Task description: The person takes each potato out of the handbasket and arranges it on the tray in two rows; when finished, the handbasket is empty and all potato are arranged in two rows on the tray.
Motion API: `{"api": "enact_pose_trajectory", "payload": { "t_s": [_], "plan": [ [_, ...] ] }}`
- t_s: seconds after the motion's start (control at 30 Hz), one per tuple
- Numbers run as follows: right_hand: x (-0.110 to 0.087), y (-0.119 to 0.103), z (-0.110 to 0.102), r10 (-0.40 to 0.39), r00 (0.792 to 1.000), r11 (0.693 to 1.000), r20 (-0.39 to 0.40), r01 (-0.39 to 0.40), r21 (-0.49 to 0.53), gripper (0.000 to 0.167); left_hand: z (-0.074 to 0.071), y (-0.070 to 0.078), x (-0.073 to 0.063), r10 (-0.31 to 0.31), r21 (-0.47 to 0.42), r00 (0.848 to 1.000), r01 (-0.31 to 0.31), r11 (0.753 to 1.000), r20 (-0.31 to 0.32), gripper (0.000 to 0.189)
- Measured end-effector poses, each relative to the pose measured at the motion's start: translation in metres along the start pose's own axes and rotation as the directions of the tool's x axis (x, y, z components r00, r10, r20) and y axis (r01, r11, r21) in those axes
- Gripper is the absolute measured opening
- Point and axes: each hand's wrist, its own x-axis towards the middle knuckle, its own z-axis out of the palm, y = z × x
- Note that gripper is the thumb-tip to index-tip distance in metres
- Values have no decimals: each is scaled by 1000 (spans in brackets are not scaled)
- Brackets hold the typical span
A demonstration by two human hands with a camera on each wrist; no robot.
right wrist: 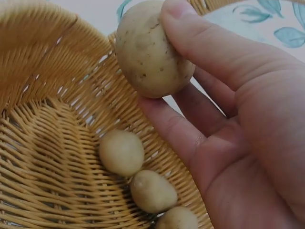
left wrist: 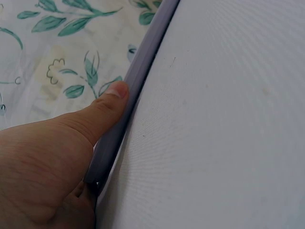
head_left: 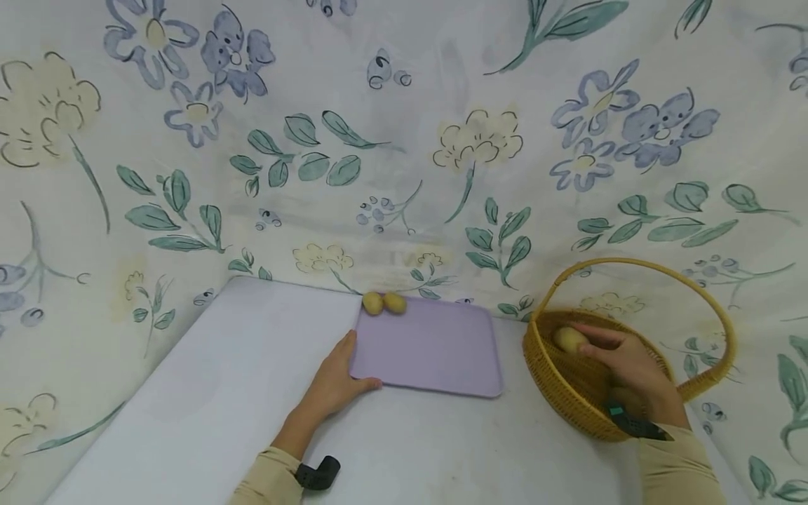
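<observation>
Right hand (head_left: 631,361) pinching a potato (right wrist: 150,55) over the basket (head_left: 550,386), in which other potatoes (right wrist: 152,192) lie; left hand (head_left: 330,386) spread against the near-left corner of the tray (head_left: 432,351) on the worktop (head_left: 252,365), two potatoes (head_left: 373,304) at its far-left corner.

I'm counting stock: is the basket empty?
Not empty: at least three potatoes show inside the basket, besides the potato the right hand pinches.

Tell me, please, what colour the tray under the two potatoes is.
The tray is pale purple, best seen in the head view.
</observation>
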Motion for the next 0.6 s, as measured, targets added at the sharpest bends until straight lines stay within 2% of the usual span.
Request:
{"api": "enact_pose_trajectory", "payload": {
  "t_s": [0.1, 0.27, 0.43, 0.6],
  "plan": [
    [1, -7, 3, -22, 1000, 999, 8, 22, 28, 59, -5, -2, 1, 13, 12, 1000, -13, 1000, -11, 119],
    [2, -22, 8, -17, 999, 995, 32, 14, 102, 60, -8, -5, -1, 2, -2, 1000, -2, 1000, 0, 120],
    [3, -33, 11, -45, 998, 988, 52, 37, 152, 57, -4, -5, -2, 10, -19, 1000, -10, 1000, -14, 120],
    [3, -45, 11, -22, 998, 983, 64, 10, 184, 56, 0, -2, -1, 22, -26, 1000, -23, 999, -20, 120]
  ]
}}
